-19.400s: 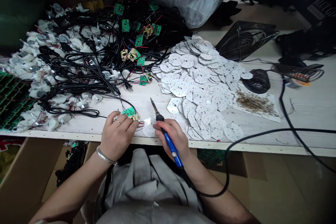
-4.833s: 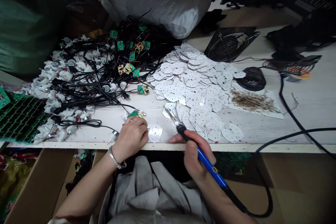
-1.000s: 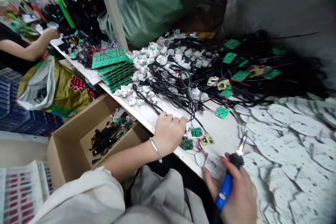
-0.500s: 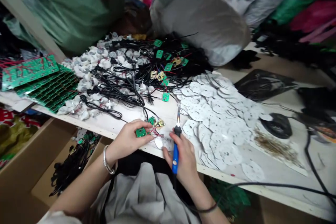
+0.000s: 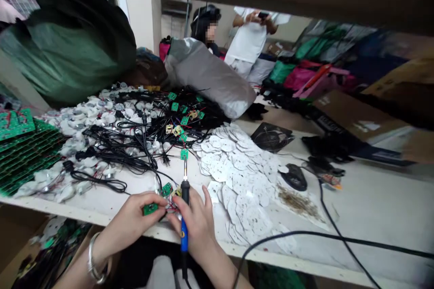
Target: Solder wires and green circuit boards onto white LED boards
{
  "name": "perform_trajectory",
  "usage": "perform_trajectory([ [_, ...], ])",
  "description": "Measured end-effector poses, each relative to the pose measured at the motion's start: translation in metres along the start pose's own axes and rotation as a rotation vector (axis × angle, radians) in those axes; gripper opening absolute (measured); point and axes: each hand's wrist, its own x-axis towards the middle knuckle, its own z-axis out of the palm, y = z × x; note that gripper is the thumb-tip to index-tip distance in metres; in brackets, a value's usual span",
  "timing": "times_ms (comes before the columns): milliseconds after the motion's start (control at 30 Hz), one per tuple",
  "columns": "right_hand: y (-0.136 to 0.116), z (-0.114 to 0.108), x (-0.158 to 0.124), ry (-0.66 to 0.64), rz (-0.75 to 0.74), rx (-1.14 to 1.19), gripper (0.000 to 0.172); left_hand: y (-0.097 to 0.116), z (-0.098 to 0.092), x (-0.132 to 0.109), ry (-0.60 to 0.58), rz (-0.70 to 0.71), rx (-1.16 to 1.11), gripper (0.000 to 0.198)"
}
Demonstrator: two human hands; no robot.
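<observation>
My left hand (image 5: 139, 214), with a silver bracelet at the wrist, pinches a small green circuit board (image 5: 150, 208) near the table's front edge. My right hand (image 5: 196, 219) holds a blue-handled soldering iron (image 5: 184, 230), its tip pointing away from me. The fingertips of both hands meet around thin red wires (image 5: 172, 205). Just beyond them lie another green board (image 5: 166, 189) and a yellowish board (image 5: 176, 191), partly hidden by the iron and my fingers. A further green board (image 5: 184, 154) lies beyond the iron's tip.
White discs (image 5: 237, 176) overlap at the right; black cables (image 5: 129, 144) and white parts (image 5: 81, 117) pile up at the left beside stacked green panels (image 5: 30, 158). A black cord (image 5: 291, 234) crosses the front right. Two people stand behind the bags.
The view has tilted up and shifted right, showing the shelf above and the people. My right hand has moved in against my left fingertips, the iron still in it.
</observation>
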Motion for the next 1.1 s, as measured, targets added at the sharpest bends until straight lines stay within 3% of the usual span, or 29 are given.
perform_trajectory([
  [133,0.005,0.007,-0.008,-0.021,0.031,-0.069,0.014,-0.003,-0.006,-0.001,-0.044,0.011,0.005,0.017],
  [267,0.008,0.01,-0.012,0.032,0.046,-0.046,0.025,-0.004,-0.01,-0.001,-0.08,-0.01,0.007,0.018],
  [367,0.008,0.011,-0.013,0.08,0.04,-0.035,0.027,-0.002,-0.01,0.0,-0.062,-0.014,0.019,0.019],
  [567,0.007,0.002,-0.013,0.021,-0.006,-0.06,0.015,-0.001,-0.009,-0.001,-0.021,0.022,0.003,0.02],
  [733,0.004,0.005,-0.01,0.01,-0.024,-0.065,0.022,-0.008,-0.01,0.001,-0.053,-0.011,-0.033,0.018],
  [933,0.008,0.017,-0.013,0.053,0.03,-0.061,0.018,-0.007,-0.016,0.004,-0.087,-0.016,-0.062,0.02],
  [1100,0.004,0.01,-0.014,0.07,0.019,0.037,0.021,-0.001,-0.013,0.005,-0.059,0.02,0.015,0.017],
])
